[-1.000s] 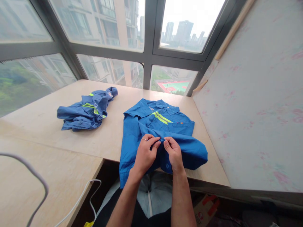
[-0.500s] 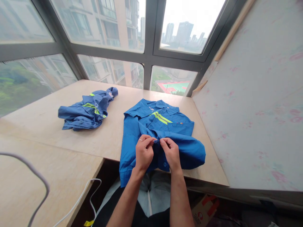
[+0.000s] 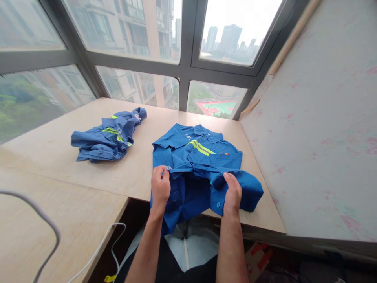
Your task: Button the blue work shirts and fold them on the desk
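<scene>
A blue work jacket (image 3: 226, 159) with yellow reflective stripes lies on the table in front of me, collar toward the window. My left hand (image 3: 160, 184) is closed on one front edge of it, and a button (image 3: 168, 168) shows at the fingertips. On the other front edge, my right hand (image 3: 232, 192) is closed with the thumb on top of the cloth. Below that thumb sits another button (image 3: 218, 204). Between my hands the lower front hangs apart, showing the darker inside.
To the left on the pale tabletop (image 3: 59, 161) lies a second, crumpled blue garment (image 3: 107, 135) with yellow stripes. Windows rise behind, and a papered wall (image 3: 321, 157) stands at right. White cables (image 3: 97, 251) run at lower left; a paper bag (image 3: 256, 259) is below the table.
My hands have moved apart, left hand to the left and right hand to the right. The jacket's front edges, together before, are now spread open at the lower part.
</scene>
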A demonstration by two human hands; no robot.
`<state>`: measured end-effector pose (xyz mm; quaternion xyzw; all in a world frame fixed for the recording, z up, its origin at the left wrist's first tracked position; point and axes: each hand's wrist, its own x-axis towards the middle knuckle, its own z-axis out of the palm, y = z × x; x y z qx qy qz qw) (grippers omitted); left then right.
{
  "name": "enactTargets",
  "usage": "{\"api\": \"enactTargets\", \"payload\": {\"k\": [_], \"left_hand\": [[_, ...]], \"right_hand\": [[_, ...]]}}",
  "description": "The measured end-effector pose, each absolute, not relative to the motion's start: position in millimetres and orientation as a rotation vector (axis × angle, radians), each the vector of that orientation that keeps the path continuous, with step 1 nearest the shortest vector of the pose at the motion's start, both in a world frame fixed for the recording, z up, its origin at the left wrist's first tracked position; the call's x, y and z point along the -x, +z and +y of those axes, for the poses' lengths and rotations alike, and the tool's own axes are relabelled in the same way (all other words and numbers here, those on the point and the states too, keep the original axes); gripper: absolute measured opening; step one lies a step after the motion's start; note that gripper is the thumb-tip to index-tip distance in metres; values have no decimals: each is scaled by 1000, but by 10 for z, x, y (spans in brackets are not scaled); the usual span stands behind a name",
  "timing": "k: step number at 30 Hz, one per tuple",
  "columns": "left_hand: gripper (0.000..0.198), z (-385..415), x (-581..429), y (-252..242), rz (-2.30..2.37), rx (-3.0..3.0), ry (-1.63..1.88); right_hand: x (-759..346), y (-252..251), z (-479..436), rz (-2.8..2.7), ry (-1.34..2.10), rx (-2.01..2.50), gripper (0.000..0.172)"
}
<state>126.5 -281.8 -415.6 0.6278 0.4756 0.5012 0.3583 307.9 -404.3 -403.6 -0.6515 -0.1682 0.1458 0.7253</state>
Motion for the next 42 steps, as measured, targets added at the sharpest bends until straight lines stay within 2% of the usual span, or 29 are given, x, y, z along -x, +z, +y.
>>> {"api": "enactTargets", "payload": {"k": [6, 8, 10, 11, 12, 15, 20, 22, 27, 34, 42], "left_hand": [[37, -2939, -1269, -3929, 1054, -1921, 1137], [33, -3016, -1327, -3896, 982, -2037, 1072], [17, -3072, -1399, -3934, 912, -2124, 1046], [17, -3089, -1434, -3975, 886, -2159, 1042], [24, -3097, -1465, -4024, 867, -2193, 1033], [39, -3087, -1525, -4161, 842, -2279, 957], [31, -3047, -1535, -4216, 935, -2278, 882], [29, -3045, -1532, -4204, 949, -2272, 883], [28, -3066, -1545, -4185, 983, -2277, 869], [25, -3104, -1568, -4160, 982, -2269, 911], [25, -3118, -1577, -4127, 879, -2125, 975]], "right_hand": [[-2943, -3838, -4090, -446, 502, 1369, 24], [-2880, -3767, -4095, -505, 589, 1327, 28], [-2840, -3717, -4103, -566, 673, 1299, 33], [-2831, -3702, -4110, -595, 702, 1289, 35], [-2829, -3692, -4117, -618, 716, 1281, 36], [-2850, -3693, -4139, -657, 703, 1276, 43], [-2922, -3764, -4126, -557, 582, 1344, 51], [-2956, -3809, -4113, -464, 447, 1444, 49], [-3028, -3823, -4177, -519, 69, 1754, 31], [-2845, -3499, -4290, -1035, 64, 1663, 13], [-2669, -3807, -3952, -1295, 91, 1785, 24]]}}
